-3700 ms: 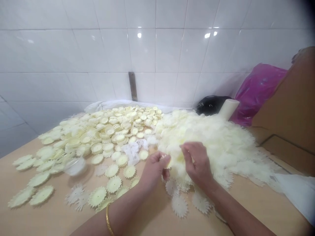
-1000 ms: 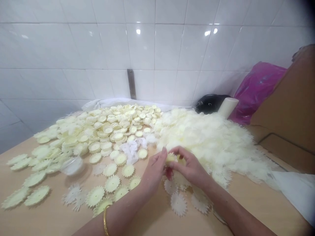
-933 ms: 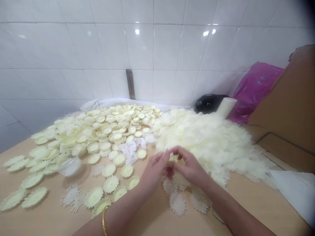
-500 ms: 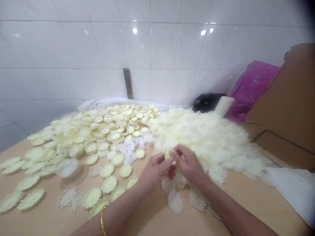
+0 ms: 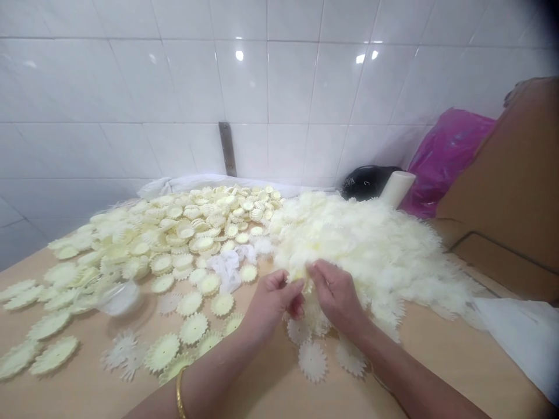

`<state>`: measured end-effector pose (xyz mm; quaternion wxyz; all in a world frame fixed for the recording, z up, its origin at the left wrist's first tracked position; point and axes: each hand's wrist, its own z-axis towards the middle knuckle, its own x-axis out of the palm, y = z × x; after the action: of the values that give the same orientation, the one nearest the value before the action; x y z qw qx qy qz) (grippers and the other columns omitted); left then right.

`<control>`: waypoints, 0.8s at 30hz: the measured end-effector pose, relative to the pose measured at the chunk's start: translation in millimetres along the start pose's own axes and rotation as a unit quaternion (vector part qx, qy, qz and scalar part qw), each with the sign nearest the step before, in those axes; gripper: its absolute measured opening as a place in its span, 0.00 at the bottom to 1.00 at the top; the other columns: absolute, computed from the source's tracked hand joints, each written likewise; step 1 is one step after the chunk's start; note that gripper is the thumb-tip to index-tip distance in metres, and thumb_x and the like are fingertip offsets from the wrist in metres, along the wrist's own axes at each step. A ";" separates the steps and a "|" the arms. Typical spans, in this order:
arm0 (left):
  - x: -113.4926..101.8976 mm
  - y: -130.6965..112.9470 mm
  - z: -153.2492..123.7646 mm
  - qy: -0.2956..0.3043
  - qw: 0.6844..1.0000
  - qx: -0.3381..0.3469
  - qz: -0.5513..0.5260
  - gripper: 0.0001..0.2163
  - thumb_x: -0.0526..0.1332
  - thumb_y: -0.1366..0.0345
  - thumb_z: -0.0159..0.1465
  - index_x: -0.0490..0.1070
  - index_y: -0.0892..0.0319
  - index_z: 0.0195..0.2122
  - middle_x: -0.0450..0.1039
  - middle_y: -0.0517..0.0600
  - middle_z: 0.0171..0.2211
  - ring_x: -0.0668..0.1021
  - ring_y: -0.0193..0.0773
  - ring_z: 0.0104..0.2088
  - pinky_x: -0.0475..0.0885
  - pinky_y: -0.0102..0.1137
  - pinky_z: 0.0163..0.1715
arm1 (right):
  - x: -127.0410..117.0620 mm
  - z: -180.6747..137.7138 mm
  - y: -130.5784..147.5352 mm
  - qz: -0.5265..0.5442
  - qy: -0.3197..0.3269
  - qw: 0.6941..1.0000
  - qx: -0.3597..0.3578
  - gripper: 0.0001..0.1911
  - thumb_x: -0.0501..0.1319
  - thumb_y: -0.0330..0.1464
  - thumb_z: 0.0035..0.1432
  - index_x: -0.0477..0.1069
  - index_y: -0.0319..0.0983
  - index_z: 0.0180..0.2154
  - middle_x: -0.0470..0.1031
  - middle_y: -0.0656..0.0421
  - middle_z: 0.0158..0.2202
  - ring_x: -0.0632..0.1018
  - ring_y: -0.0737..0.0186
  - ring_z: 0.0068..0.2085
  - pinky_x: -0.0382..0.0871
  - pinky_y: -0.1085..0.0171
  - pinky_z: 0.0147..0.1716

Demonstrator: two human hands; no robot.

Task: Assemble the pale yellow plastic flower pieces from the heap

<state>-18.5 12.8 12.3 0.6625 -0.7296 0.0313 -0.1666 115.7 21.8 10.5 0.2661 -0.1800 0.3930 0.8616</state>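
My left hand [image 5: 275, 299] is closed in a pinch, thumb along the top, with a small pale yellow scalloped-edge fabric piece [image 5: 299, 274] showing at its fingertips. Slightly apart from it, on the right, my right hand [image 5: 334, 295] is also pinched closed; whatever lies between its fingertips is hidden or too thin to name. Below both hands lie several thin translucent scalloped discs [image 5: 312, 361]. Directly behind them rises a fluffy heap of pale cream scalloped fabric pieces [image 5: 349, 233].
Stacks of pale yellow toothed discs [image 5: 174, 227] spread over the left of the table [image 5: 262, 390]. A clear plastic cup [image 5: 120, 298] lies among them. Behind the heap stand a white roll [image 5: 397, 189], a black bag [image 5: 369, 180], a magenta bag [image 5: 449, 151] and a cardboard box [image 5: 506, 174].
My hands have drawn a little apart; their fingertips were together before. The right hand has shifted slightly right, and the left slightly left and down.
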 end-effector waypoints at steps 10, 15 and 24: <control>-0.6 1.0 -0.9 -0.043 0.998 -0.002 -0.053 0.11 0.60 0.60 0.54 0.62 0.61 0.25 0.68 0.47 0.20 0.69 0.29 0.19 0.65 0.27 0.21 | -10.1 4.4 -3.2 -0.042 -0.100 0.992 0.058 0.16 0.48 0.34 0.59 0.54 0.39 0.20 0.57 0.64 0.17 0.61 0.69 0.21 0.55 0.68 0.22; -4.5 1.4 3.5 -0.096 0.993 -0.028 -0.063 0.09 0.62 0.64 0.52 0.63 0.61 0.29 0.68 0.47 0.21 0.70 0.29 0.20 0.65 0.26 0.21 | -26.3 14.8 -14.8 -0.045 -0.169 0.979 0.104 0.09 0.53 0.35 0.56 0.64 0.38 0.27 0.67 0.61 0.23 0.68 0.67 0.25 0.61 0.68 0.25; -0.4 1.1 1.4 -0.047 0.998 -0.032 -0.036 0.10 0.59 0.60 0.55 0.64 0.61 0.29 0.68 0.48 0.20 0.70 0.30 0.20 0.63 0.26 0.21 | -23.9 14.3 -15.0 -0.092 -0.121 0.988 0.011 0.11 0.53 0.34 0.56 0.70 0.36 0.36 0.66 0.51 0.40 0.69 0.57 0.42 0.65 0.60 0.39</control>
<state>-18.2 14.1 11.1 0.6333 -0.7580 -0.0215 -0.1548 142.3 33.5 23.1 0.3918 -0.1070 0.3496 0.8443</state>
